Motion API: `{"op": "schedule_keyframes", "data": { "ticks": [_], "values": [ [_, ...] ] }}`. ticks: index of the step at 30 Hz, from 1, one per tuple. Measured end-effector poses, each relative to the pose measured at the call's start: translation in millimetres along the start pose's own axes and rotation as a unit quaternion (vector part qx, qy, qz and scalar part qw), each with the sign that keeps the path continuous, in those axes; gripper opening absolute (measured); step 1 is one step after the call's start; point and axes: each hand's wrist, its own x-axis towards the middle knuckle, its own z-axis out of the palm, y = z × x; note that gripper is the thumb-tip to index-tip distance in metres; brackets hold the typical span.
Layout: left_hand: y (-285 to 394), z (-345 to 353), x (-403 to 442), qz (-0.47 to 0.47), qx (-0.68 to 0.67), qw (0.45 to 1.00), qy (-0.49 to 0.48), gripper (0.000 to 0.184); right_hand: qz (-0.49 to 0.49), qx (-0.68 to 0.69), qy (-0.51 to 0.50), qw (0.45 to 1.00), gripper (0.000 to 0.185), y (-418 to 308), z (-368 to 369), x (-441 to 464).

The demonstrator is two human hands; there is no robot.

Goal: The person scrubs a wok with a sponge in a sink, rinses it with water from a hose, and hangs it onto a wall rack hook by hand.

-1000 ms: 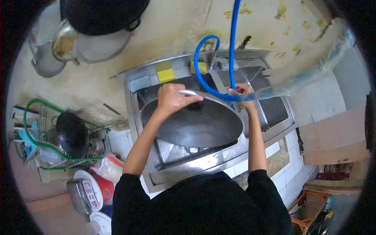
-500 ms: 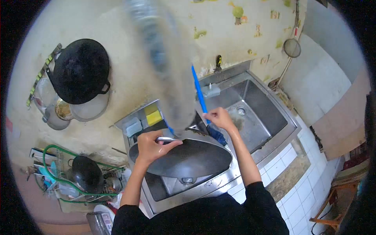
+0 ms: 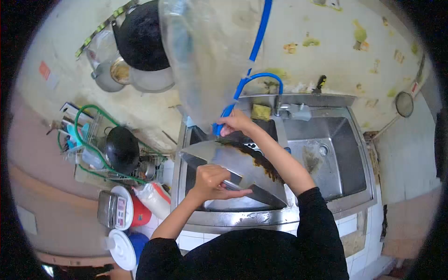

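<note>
My left hand (image 3: 213, 183) grips the metal handle of a large pan (image 3: 238, 161), which is tilted on edge over the left sink basin. Its outside faces up and away, with dark brown stains along the far right side. My right hand (image 3: 234, 123) is closed around the end of a blue hose (image 3: 227, 112), just above the pan's far edge. A blurred, clear plastic sheet or bag (image 3: 210, 60) hangs in front of the wall and hides part of the hose. Behind the sink, the hose loops to a faucet (image 3: 278, 106).
The right sink basin (image 3: 350, 163) has a drain. A yellow sponge (image 3: 261, 112) lies by the faucet. At left are a dish rack (image 3: 95, 156) with a black wok (image 3: 122, 150), a scale (image 3: 112, 210) and a white bag (image 3: 153, 200). Another wok (image 3: 143, 37) hangs on the wall.
The pan has turned from showing its inside to showing its stained outside. My right hand has moved left with the hose, above the pan. The view has shifted.
</note>
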Motion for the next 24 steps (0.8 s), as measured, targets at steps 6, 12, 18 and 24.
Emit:
{"op": "schedule_keyframes", "data": {
  "ticks": [6, 12, 18, 24],
  "values": [
    [0.2, 9.4, -7.7, 0.002, -0.003, 1.0, 0.015, 0.059, 0.026, 0.193, -0.05, 0.98, 0.025, -16.3, 29.3, 28.9],
    [-7.3, 3.2, -0.8, -0.008, 0.002, 0.998, -0.067, 0.056, 0.035, 0.14, -0.088, 0.986, 0.031, -14.1, -5.4, -19.5],
    [-17.2, -8.7, 27.5, 0.04, -0.01, 0.967, -0.251, 0.052, 0.036, 0.034, 0.012, 0.999, 0.024, 16.4, -124.4, -81.4],
    [-6.0, -19.7, 50.8, 0.045, 0.049, 0.948, -0.312, 0.05, 0.037, -0.021, 0.068, 0.997, 0.023, 38.1, -195.2, -142.0]
  ]
}}
